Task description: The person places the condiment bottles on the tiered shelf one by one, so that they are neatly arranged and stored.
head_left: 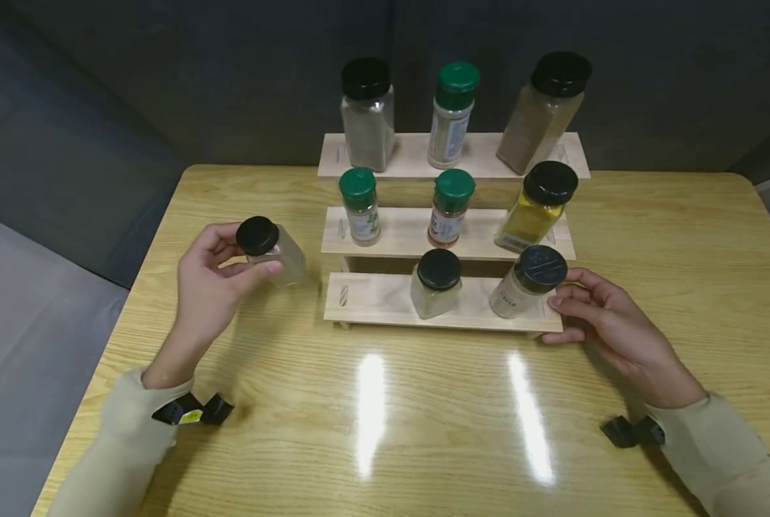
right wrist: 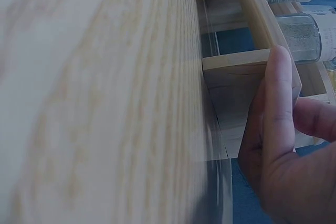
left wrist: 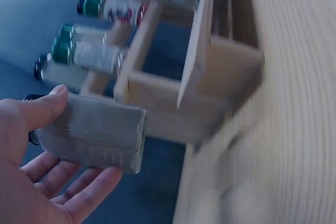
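Note:
My left hand (head_left: 213, 280) holds a square spice jar (head_left: 284, 258) with a black lid, between thumb and fingers. The jar is tilted above the table, left of the wooden three-tier spice rack (head_left: 391, 309). In the left wrist view the jar (left wrist: 100, 129) looks clear-sided with greyish contents. My right hand (head_left: 618, 334) grips the right end of the rack's lowest tier; in the right wrist view its fingers (right wrist: 278, 93) lie against that end. Nearest it stands a round jar (head_left: 514, 294) with a dark lid. A short square jar (head_left: 437, 287) sits mid-tier, with bare wood to its left.
On the middle tier stand two green-lidded bottles (head_left: 362, 219) and a yellow-filled jar (head_left: 530, 215). The top tier bears two tall black-lidded jars (head_left: 368, 133) around a green-lidded bottle (head_left: 451, 129). A dark curtain (head_left: 262, 86) hangs behind the wooden table (head_left: 437, 409).

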A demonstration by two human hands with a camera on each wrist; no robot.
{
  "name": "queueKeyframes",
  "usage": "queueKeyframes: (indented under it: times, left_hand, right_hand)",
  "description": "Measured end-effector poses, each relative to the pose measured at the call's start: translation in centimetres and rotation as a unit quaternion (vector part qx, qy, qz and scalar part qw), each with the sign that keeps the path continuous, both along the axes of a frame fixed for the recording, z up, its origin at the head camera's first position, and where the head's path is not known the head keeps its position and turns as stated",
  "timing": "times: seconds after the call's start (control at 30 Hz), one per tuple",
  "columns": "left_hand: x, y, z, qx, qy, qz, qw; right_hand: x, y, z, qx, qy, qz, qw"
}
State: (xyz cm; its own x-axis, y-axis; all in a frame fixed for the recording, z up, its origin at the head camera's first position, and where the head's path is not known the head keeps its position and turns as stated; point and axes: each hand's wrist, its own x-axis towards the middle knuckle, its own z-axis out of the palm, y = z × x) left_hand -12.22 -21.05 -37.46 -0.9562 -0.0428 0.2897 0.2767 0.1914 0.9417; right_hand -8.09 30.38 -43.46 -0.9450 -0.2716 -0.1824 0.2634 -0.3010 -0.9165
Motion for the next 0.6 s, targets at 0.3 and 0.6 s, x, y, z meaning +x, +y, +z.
queueKeyframes:
  times: [0.3,0.6]
  left_hand:
    - [1.8,3.4,1.0,0.021,0.014,-0.077,0.9967]
    - [2.2,6.3,0.6,-0.028,-0.008,-0.121,0.9923]
  right_hand:
    - [0.0,0.1,0.1,0.005,-0.007,-0.008,0.9999]
    - [0.0,0.1,0.0,0.001,-0.008,-0.004,1.0000]
